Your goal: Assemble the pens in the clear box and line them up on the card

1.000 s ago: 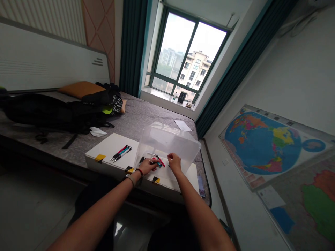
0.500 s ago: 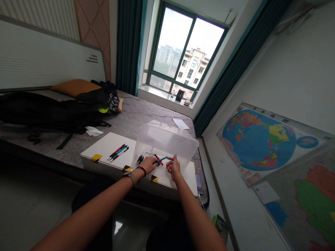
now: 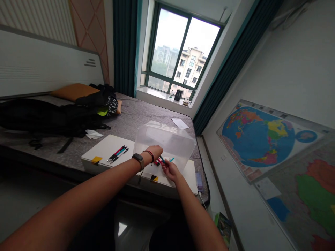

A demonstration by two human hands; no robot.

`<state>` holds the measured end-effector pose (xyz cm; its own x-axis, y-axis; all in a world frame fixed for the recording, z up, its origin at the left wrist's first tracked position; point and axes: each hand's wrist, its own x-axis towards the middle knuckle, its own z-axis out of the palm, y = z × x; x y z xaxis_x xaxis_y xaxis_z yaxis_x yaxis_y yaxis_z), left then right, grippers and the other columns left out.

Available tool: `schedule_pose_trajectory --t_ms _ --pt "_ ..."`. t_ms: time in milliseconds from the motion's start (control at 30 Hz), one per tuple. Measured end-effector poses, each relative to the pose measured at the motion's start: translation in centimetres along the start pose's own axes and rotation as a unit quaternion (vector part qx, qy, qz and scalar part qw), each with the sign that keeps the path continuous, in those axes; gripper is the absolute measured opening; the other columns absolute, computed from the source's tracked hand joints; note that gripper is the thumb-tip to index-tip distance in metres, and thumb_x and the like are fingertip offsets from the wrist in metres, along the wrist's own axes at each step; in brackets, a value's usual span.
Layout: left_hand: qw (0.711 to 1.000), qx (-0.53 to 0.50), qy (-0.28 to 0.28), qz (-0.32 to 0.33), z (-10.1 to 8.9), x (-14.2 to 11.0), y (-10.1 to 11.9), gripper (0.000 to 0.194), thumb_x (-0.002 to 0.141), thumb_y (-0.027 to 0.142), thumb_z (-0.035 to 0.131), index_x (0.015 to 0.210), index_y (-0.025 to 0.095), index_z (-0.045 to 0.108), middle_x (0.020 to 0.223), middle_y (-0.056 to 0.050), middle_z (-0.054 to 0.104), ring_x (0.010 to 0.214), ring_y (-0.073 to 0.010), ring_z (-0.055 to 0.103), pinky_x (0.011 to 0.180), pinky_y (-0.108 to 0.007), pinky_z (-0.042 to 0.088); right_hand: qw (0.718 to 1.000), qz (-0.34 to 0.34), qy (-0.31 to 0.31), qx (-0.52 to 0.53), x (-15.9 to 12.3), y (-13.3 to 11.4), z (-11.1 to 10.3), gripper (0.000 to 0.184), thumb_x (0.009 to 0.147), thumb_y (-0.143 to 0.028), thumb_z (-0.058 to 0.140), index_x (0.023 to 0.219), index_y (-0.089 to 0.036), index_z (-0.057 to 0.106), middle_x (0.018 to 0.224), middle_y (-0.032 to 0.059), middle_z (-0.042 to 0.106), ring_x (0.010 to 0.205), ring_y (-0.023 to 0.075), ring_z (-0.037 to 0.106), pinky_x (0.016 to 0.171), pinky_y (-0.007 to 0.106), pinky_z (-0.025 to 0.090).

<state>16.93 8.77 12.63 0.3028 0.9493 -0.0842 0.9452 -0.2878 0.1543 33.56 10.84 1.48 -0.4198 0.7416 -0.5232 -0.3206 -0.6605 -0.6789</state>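
Observation:
My left hand (image 3: 156, 152), with a watch and a red band at the wrist, is closed inside the clear plastic box (image 3: 172, 139). What its fingers hold, if anything, is hidden. Just to its right, my right hand (image 3: 170, 170) pinches a teal pen (image 3: 171, 160) near the box's open front. A darker blue piece shows between the two hands; I cannot tell whether it belongs to the same pen. Red and black pens (image 3: 157, 162) lie below my hands in the box. Left of the box, a row of pens (image 3: 117, 154) in red, teal and black rests on a white board (image 3: 101, 148).
Beneath the box, the white surface carries yellow and black tabs (image 3: 154, 178) along its front edge. Behind are a crumpled tissue (image 3: 93, 134), a white paper (image 3: 180, 123) and a black bag (image 3: 47, 116) on the grey mattress (image 3: 151, 109). A wall map (image 3: 259, 136) hangs at right.
My left hand has moved up and right, deeper into the box. The teal pen, earlier between both hands, is now in my right hand, which has lowered slightly and closed.

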Motion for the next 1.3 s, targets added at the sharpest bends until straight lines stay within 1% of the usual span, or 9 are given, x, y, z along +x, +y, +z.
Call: schedule_pose_trajectory --t_ms 167,367,467,667,833,933,1100,1200,1300 --pt "1.0 -0.009 0.012 -0.02 -0.9 0.7 -0.1 0.022 0.082 0.016 0.055 0.093 0.009 0.073 0.091 -0.023 0.069 0.09 -0.0268 0.067 0.084 -0.035 0.049 0.999 -0.003 -0.014 0.05 -0.2 0.0 -0.2 0.019 0.094 -0.023 0.048 0.079 -0.013 0.055 0.063 0.0051 0.063 0.046 0.0072 0.055 0.041 0.012 0.044" --pt "0.999 -0.018 0.011 -0.035 -0.8 0.2 -0.7 0.021 0.081 0.012 0.053 0.088 0.009 0.073 0.089 -0.022 0.069 0.087 -0.0255 0.067 0.08 -0.033 0.049 0.998 -0.02 -0.011 0.055 -0.4 0.2 -0.3 0.014 0.093 -0.021 0.048 0.09 -0.012 0.059 0.074 0.0088 0.07 0.064 0.0128 0.068 0.058 0.02 0.054" --pt "0.998 -0.027 0.008 -0.047 -0.5 -0.2 -1.2 0.021 0.08 0.013 0.055 0.086 0.011 0.074 0.088 -0.02 0.07 0.083 -0.0242 0.067 0.078 -0.032 0.049 0.998 -0.029 -0.019 0.057 -0.8 0.4 -0.3 0.012 0.091 -0.018 0.05 0.092 -0.012 0.06 0.079 0.0098 0.072 0.073 0.0151 0.071 0.066 0.024 0.056" --pt "0.997 -0.054 0.021 -0.056 0.8 -0.3 -2.8 0.022 0.078 0.022 0.059 0.092 0.017 0.075 0.089 -0.017 0.071 0.08 -0.0233 0.067 0.073 -0.029 0.047 0.995 -0.068 -0.036 0.055 -1.0 1.0 -0.5 0.009 0.086 -0.015 0.058 0.094 -0.011 0.061 0.09 0.012 0.073 0.085 0.0173 0.071 0.076 0.028 0.057" --pt "0.994 -0.08 0.038 -0.058 1.6 -0.5 -3.3 0.02 0.077 0.021 0.059 0.087 0.017 0.075 0.085 -0.016 0.071 0.08 -0.0225 0.066 0.072 -0.027 0.045 0.995 -0.082 -0.051 0.039 -1.1 1.2 -0.4 0.01 0.086 -0.016 0.06 0.095 -0.012 0.06 0.097 0.0132 0.072 0.093 0.0202 0.07 0.078 0.031 0.057" --pt "0.989 -0.121 0.06 -0.058 2.3 -1.0 -3.4 0.02 0.077 0.02 0.056 0.082 0.017 0.075 0.084 -0.014 0.071 0.081 -0.0211 0.065 0.074 -0.026 0.044 0.993 -0.097 -0.057 0.027 -1.3 1.4 -0.3 0.011 0.086 -0.018 0.062 0.094 -0.013 0.061 0.098 0.0129 0.072 0.093 0.0204 0.07 0.075 0.03 0.057" --pt "0.979 -0.175 0.097 -0.041 4.3 -2.1 -3.6 0.024 0.081 0.023 0.053 0.088 0.019 0.075 0.087 -0.012 0.072 0.086 -0.0214 0.064 0.079 -0.027 0.044 0.988 -0.146 -0.037 0.023 -1.4 1.7 -0.3 0.015 0.084 -0.024 0.066 0.095 -0.014 0.064 0.096 0.0105 0.073 0.088 0.0179 0.07 0.071 0.026 0.057" --pt "0.967 -0.225 0.116 -0.023 6.1 -2.5 -3.1 0.022 0.081 0.028 0.056 0.089 0.021 0.075 0.088 -0.009 0.072 0.089 -0.021 0.064 0.083 -0.026 0.044 0.985 -0.17 -0.014 0.025 -1.3 2.1 -0.5 0.021 0.081 -0.03 0.07 0.094 -0.015 0.065 0.082 0.0069 0.072 0.072 0.0146 0.068 0.068 0.026 0.056" --pt "0.959 -0.246 0.142 0.005 8.0 -2.7 -2.2 0.022 0.082 0.029 0.056 0.089 0.02 0.075 0.09 -0.009 0.072 0.089 -0.0209 0.063 0.083 -0.027 0.044 0.977 -0.207 0.011 0.05 -1.3 2.5 -0.6 0.026 0.077 -0.035 0.073 0.094 -0.015 0.066 0.068 0.0011 0.065 0.058 0.0098 0.06 0.063 0.023 0.054"
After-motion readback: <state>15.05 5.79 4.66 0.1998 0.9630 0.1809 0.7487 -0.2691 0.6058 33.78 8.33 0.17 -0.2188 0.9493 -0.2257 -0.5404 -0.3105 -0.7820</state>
